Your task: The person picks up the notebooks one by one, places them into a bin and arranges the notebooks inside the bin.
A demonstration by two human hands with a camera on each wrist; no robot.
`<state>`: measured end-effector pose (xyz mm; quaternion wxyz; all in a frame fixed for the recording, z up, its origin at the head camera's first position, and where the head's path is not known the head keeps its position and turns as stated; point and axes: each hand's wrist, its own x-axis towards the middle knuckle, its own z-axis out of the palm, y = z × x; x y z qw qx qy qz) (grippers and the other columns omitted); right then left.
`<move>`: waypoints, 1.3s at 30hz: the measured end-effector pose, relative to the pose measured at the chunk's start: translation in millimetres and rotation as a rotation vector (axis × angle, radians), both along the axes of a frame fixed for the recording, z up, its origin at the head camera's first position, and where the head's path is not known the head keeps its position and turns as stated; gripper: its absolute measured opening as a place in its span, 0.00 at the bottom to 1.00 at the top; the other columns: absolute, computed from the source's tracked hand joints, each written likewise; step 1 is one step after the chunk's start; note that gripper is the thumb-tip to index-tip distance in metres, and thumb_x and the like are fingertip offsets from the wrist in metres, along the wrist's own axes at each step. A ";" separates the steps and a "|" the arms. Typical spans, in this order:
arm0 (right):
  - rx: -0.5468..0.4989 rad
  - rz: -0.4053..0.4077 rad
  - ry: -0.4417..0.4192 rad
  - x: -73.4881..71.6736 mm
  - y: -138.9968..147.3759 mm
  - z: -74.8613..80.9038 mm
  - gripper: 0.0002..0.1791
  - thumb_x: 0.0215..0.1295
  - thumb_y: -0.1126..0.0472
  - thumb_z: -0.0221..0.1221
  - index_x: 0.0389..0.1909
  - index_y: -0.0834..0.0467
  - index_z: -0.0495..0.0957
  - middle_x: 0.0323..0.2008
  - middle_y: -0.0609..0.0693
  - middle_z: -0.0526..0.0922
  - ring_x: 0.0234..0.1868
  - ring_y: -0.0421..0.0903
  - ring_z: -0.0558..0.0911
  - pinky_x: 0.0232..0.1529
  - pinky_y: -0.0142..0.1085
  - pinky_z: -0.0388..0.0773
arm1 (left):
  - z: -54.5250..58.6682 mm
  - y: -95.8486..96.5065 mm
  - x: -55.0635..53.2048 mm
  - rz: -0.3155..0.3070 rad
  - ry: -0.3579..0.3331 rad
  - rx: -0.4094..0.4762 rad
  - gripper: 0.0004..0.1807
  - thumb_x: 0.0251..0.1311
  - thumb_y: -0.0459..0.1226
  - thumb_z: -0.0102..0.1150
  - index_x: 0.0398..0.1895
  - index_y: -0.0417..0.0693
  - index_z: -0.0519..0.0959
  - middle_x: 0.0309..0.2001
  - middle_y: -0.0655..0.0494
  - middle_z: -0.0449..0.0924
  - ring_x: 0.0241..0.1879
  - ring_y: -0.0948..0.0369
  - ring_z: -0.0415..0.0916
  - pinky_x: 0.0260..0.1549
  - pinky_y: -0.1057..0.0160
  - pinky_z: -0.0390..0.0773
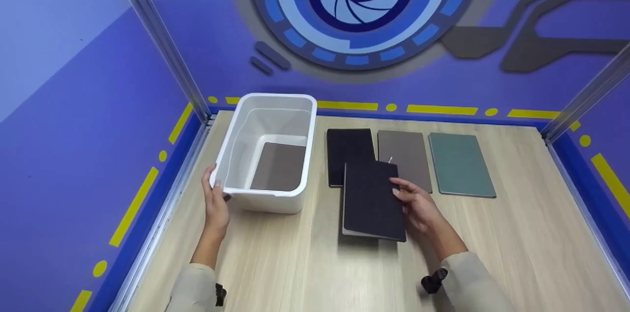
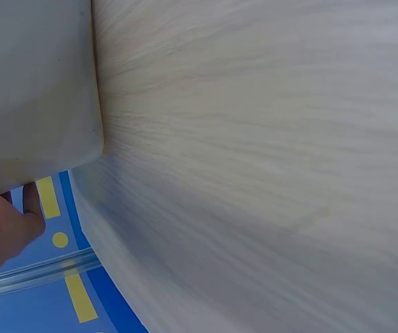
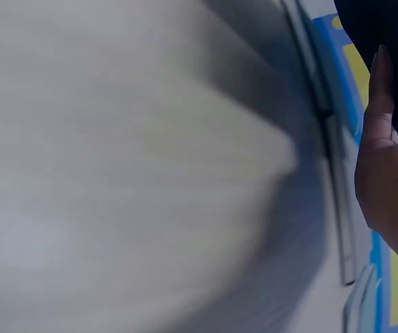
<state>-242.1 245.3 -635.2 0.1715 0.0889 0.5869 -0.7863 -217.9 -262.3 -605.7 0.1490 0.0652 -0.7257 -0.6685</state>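
My right hand (image 1: 421, 207) pinches a black notebook (image 1: 371, 203) by its right edge, thumb on the near face. It is raised above the table and tilted, its page edges showing at lower left. In the right wrist view the dark notebook (image 3: 386, 41) stands between thumb and fingers. My left hand (image 1: 215, 203) grips the front left corner of a white plastic bin (image 1: 266, 203) at its rim. The bin wall (image 2: 32, 90) fills the upper left of the left wrist view. A brown notebook (image 1: 279, 167) lies flat on the bin's floor.
Behind the held notebook, a black notebook (image 1: 348, 147), a taupe notebook (image 1: 404, 152) and a green notebook (image 1: 461, 164) lie in a row on the wooden table (image 1: 541, 233). The held one partly covers the first two. Blue printed walls (image 1: 197, 46) enclose the table.
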 end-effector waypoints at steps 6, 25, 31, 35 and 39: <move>-0.020 -0.020 0.045 -4.5 -12.9 19.6 0.20 0.80 0.67 0.55 0.68 0.53 0.78 0.45 0.44 0.84 0.38 0.38 0.85 0.40 0.32 0.83 | -0.5 1.6 -0.1 0.002 0.006 -0.010 0.29 0.85 0.41 0.26 0.86 0.55 0.47 0.78 0.41 0.56 0.73 0.48 0.59 0.67 0.61 0.61; -0.134 -0.032 0.127 -15.6 -71.5 84.3 0.20 0.77 0.71 0.56 0.66 0.58 0.79 0.49 0.49 0.81 0.42 0.40 0.86 0.44 0.32 0.85 | 0.0 3.1 -2.4 0.006 0.036 0.002 0.29 0.85 0.41 0.28 0.86 0.52 0.48 0.78 0.40 0.57 0.72 0.45 0.60 0.64 0.63 0.64; -0.166 -0.033 0.130 -20.1 -91.2 93.2 0.21 0.77 0.71 0.55 0.67 0.60 0.79 0.49 0.49 0.84 0.41 0.41 0.87 0.42 0.33 0.85 | -1.5 1.5 -1.9 0.003 0.020 0.002 0.29 0.85 0.42 0.27 0.86 0.54 0.47 0.78 0.40 0.56 0.72 0.45 0.60 0.63 0.63 0.64; -0.184 -0.023 0.128 -23.0 -105.3 97.9 0.20 0.77 0.71 0.55 0.66 0.59 0.79 0.48 0.50 0.85 0.39 0.41 0.88 0.41 0.33 0.86 | -2.0 1.5 -1.5 0.007 0.015 0.020 0.29 0.85 0.42 0.27 0.85 0.55 0.48 0.77 0.39 0.57 0.72 0.45 0.61 0.62 0.65 0.65; -0.190 -0.017 0.126 -26.6 -120.9 102.0 0.20 0.77 0.71 0.56 0.66 0.59 0.80 0.47 0.50 0.86 0.39 0.42 0.90 0.40 0.35 0.88 | -2.2 2.2 -1.5 0.013 0.021 0.028 0.29 0.85 0.42 0.28 0.85 0.54 0.49 0.76 0.40 0.59 0.70 0.47 0.63 0.60 0.68 0.67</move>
